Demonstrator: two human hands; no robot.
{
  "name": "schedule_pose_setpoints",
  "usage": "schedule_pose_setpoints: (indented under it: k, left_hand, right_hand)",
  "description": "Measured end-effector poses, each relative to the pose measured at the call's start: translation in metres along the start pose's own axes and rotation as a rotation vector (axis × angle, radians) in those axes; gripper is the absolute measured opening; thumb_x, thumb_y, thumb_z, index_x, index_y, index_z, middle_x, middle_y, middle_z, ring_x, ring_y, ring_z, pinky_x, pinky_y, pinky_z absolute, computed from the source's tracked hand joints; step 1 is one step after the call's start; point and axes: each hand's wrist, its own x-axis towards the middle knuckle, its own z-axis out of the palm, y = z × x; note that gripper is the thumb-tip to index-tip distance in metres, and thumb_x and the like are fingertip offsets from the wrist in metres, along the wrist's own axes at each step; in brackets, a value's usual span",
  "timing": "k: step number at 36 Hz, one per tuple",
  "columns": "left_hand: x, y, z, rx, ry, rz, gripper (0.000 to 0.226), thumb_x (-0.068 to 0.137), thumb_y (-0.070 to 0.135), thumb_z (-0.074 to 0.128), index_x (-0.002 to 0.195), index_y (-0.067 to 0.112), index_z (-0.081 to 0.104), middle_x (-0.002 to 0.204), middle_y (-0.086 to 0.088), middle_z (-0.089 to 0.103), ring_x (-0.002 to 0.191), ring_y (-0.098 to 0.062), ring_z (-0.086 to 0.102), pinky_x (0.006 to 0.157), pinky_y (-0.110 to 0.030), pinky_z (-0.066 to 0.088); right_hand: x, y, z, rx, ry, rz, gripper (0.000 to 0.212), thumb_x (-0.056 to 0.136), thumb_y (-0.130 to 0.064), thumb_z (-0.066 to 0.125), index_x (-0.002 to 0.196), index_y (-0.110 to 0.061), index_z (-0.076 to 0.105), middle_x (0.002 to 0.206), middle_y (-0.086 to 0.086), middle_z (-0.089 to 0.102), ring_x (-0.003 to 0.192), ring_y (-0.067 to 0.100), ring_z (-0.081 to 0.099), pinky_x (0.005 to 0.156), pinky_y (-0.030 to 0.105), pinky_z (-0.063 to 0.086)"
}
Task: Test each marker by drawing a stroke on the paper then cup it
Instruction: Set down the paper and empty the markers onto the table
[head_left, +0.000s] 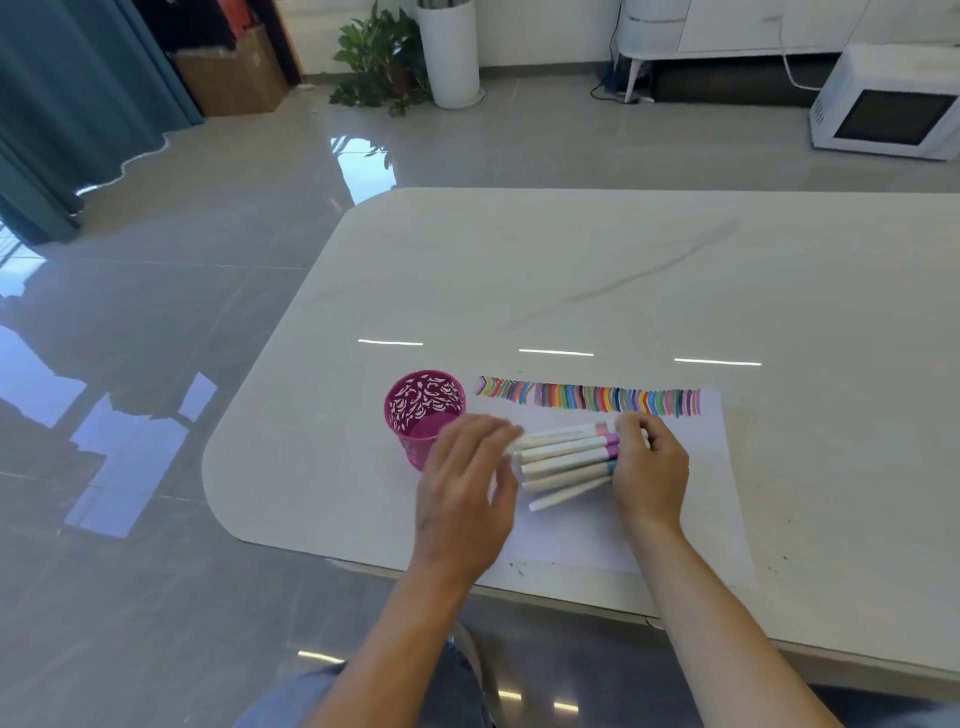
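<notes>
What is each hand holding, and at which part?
The right hand holds a fanned bundle of markers; its grip is at the ends with coloured bands. The left hand, blurred, is open by their white ends, holding nothing.

Marker ends and cup wall hidden behind the hands

The right hand (649, 467) curls round the markers (566, 457) and hides their cap ends past the coloured bands. The left hand (467, 483) is smeared by motion blur, so it is unclear whether its fingertips touch the marker butts, and it covers the near right wall of the pink pen cup (415, 410). The strokes (587, 399) on the paper (717, 467) are too small to count. The table (571, 260) and the microwave (893, 104) run off the right edge.
</notes>
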Motion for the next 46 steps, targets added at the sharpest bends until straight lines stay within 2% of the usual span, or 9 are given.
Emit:
schedule_pose_setpoints:
  k: [2, 4, 10, 25, 30, 34, 38, 41, 46]
  left_hand:
    - [-0.010, 0.007, 0.011, -0.039, -0.135, -0.092, 0.026, 0.091, 0.005, 0.064, 0.116, 0.013, 0.067, 0.116, 0.004, 0.062, 0.107, -0.014, 0.057, 0.090, -0.032, 0.051]
    - [-0.019, 0.008, 0.019, -0.029, -0.226, -0.170, 0.032, 0.093, 0.008, 0.063, 0.123, 0.020, 0.061, 0.123, 0.009, 0.058, 0.111, -0.008, 0.054, 0.091, -0.030, 0.051]
    - [-0.020, 0.000, 0.023, 0.034, -0.250, -0.272, 0.046, 0.098, 0.022, 0.057, 0.143, 0.021, 0.048, 0.146, 0.005, 0.048, 0.137, -0.011, 0.040, 0.114, -0.032, 0.036]
    - [-0.022, -0.004, 0.033, 0.110, -0.395, -0.275, 0.051, 0.097, 0.030, 0.058, 0.145, 0.022, 0.043, 0.146, 0.003, 0.043, 0.135, -0.018, 0.040, 0.113, -0.043, 0.038]
    - [-0.015, 0.003, 0.030, 0.042, -0.358, -0.339, 0.051, 0.100, 0.030, 0.052, 0.149, 0.029, 0.035, 0.144, 0.005, 0.046, 0.133, -0.012, 0.039, 0.115, -0.036, 0.035]
    - [-0.007, 0.013, 0.026, -0.033, -0.248, -0.301, 0.042, 0.103, 0.029, 0.050, 0.144, 0.026, 0.044, 0.137, 0.007, 0.051, 0.127, -0.010, 0.045, 0.108, -0.039, 0.042]
    - [-0.004, 0.027, 0.022, -0.078, -0.114, -0.106, 0.041, 0.099, 0.017, 0.057, 0.140, 0.014, 0.052, 0.138, 0.001, 0.053, 0.129, -0.015, 0.047, 0.107, -0.035, 0.041]
    - [-0.004, 0.028, 0.026, -0.041, -0.120, -0.019, 0.046, 0.097, 0.013, 0.059, 0.142, 0.010, 0.051, 0.149, -0.003, 0.047, 0.142, -0.019, 0.038, 0.115, -0.037, 0.034]
    - [-0.004, 0.016, 0.037, 0.085, -0.219, -0.080, 0.052, 0.104, 0.020, 0.045, 0.154, 0.011, 0.032, 0.162, -0.002, 0.028, 0.152, -0.016, 0.018, 0.121, -0.045, 0.023]
  right_hand:
    - [0.003, 0.000, -0.007, -0.015, 0.010, -0.002, 0.021, 0.098, -0.017, 0.053, 0.086, -0.012, 0.069, 0.078, -0.003, 0.062, 0.072, 0.009, 0.053, 0.063, 0.025, 0.041]
    - [0.004, -0.001, -0.013, -0.032, 0.011, -0.014, 0.021, 0.099, -0.016, 0.053, 0.087, -0.011, 0.069, 0.078, -0.002, 0.062, 0.072, 0.007, 0.053, 0.062, 0.023, 0.041]
    - [0.013, 0.002, -0.038, -0.051, 0.036, -0.026, 0.022, 0.101, -0.018, 0.052, 0.089, -0.011, 0.069, 0.080, -0.001, 0.063, 0.074, 0.009, 0.055, 0.064, 0.025, 0.043]
    - [0.046, 0.003, -0.099, -0.062, 0.126, 0.006, 0.023, 0.096, -0.018, 0.055, 0.076, -0.021, 0.066, 0.076, -0.004, 0.060, 0.073, 0.011, 0.052, 0.066, 0.030, 0.040]
    - [0.042, 0.000, -0.089, -0.022, 0.123, 0.004, 0.027, 0.095, -0.016, 0.055, 0.070, -0.020, 0.062, 0.072, -0.003, 0.057, 0.071, 0.013, 0.048, 0.065, 0.032, 0.037]
    - [0.029, -0.007, -0.060, -0.021, 0.077, -0.014, 0.024, 0.095, -0.017, 0.055, 0.074, -0.021, 0.066, 0.071, -0.011, 0.063, 0.071, 0.003, 0.054, 0.067, 0.029, 0.041]
    - [0.011, -0.011, -0.019, -0.006, 0.021, -0.047, 0.022, 0.096, -0.018, 0.054, 0.079, -0.019, 0.067, 0.065, -0.027, 0.065, 0.067, -0.006, 0.056, 0.059, 0.009, 0.040]
    - [0.000, -0.011, 0.007, -0.011, -0.026, -0.067, 0.020, 0.096, -0.017, 0.054, 0.081, -0.020, 0.067, 0.069, -0.018, 0.067, 0.068, -0.006, 0.058, 0.059, 0.007, 0.040]
    - [-0.013, -0.008, 0.037, -0.019, -0.062, -0.060, 0.020, 0.098, -0.016, 0.052, 0.085, -0.020, 0.066, 0.080, -0.013, 0.069, 0.072, -0.011, 0.059, 0.063, 0.004, 0.040]
